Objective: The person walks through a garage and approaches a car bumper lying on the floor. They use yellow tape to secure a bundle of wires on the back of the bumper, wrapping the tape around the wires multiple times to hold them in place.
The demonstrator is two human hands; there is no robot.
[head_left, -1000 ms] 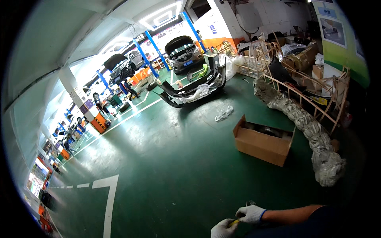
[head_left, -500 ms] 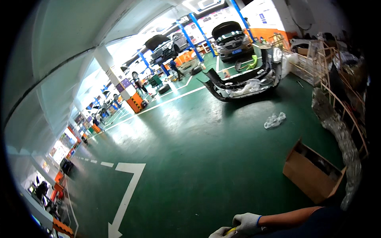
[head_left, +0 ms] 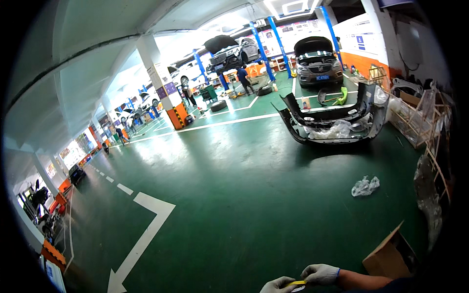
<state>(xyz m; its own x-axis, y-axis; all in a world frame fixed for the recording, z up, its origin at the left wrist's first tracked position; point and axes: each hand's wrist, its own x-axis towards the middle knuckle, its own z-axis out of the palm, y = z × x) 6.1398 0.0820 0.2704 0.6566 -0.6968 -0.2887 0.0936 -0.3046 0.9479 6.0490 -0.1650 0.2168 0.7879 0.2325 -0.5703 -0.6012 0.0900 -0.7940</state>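
Observation:
Both my hands wear white knit gloves and meet at the lower edge, right of the middle. My right hand [head_left: 320, 274], with a blue cuff band, is closed with its fingertips on one end of a slim yellow object [head_left: 296, 282]. On the other end my left hand [head_left: 277, 285] is closed too. Part of the left hand lies beyond the lower edge. Too little of the yellow object shows to tell its kind; a small whitish patch is just below it. To the right of my forearm stands an open cardboard box [head_left: 387, 259].
Ahead on the green floor lie car bumpers [head_left: 332, 128] with plastic wrap and a crumpled clear plastic bag [head_left: 365, 186]. Wooden crate frames [head_left: 415, 124] line the right. Farther back are a pillar [head_left: 166, 90], cars, blue lift posts, loose tyres and a person in dark clothing [head_left: 244, 79].
The view has tilted and turned left, so the bumpers, bag and box sit lower and farther right. More of both hands and the yellow object now shows.

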